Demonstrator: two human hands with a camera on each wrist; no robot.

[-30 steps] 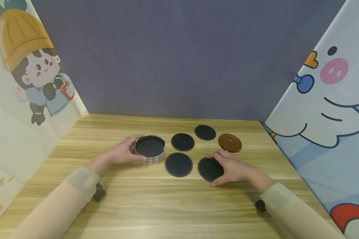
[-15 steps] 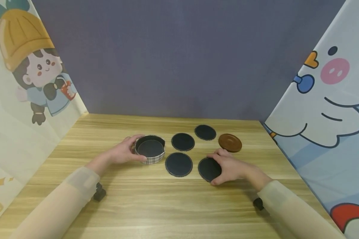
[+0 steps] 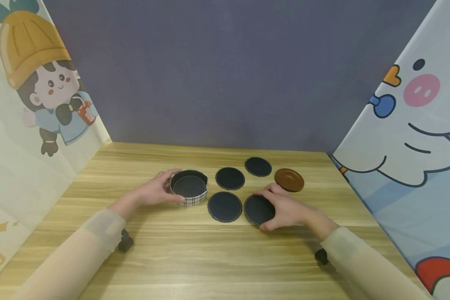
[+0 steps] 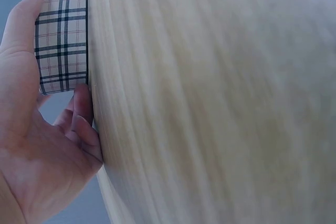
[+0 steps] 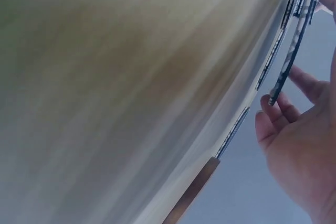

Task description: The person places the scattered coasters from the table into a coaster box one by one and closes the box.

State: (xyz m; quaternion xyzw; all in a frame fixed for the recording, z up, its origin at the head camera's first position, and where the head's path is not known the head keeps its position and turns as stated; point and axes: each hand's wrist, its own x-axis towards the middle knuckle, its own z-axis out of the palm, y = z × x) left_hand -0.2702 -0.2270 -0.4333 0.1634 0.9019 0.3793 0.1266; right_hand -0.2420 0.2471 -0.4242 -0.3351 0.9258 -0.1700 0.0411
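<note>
Black coaster [image 3: 258, 209] lifted at one edge off the tabletop [image 3: 225, 258], pinched between thumb and curled fingers of right hand [image 3: 285, 208]. Left hand [image 3: 155, 192] cups plaid round box [image 3: 189, 187], fingers curved against its wall. Second coaster [image 3: 224, 206] lies just left of right hand.

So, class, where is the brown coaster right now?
Head view: the brown coaster lies far right on the table, beside the rearmost black coaster, beyond the right hand.

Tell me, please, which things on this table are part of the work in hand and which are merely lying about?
In hand:
plaid round box, held by left hand
near-right dark coaster, lifted at one edge by right hand

Lying about:
three other dark coasters
brown coaster
</note>
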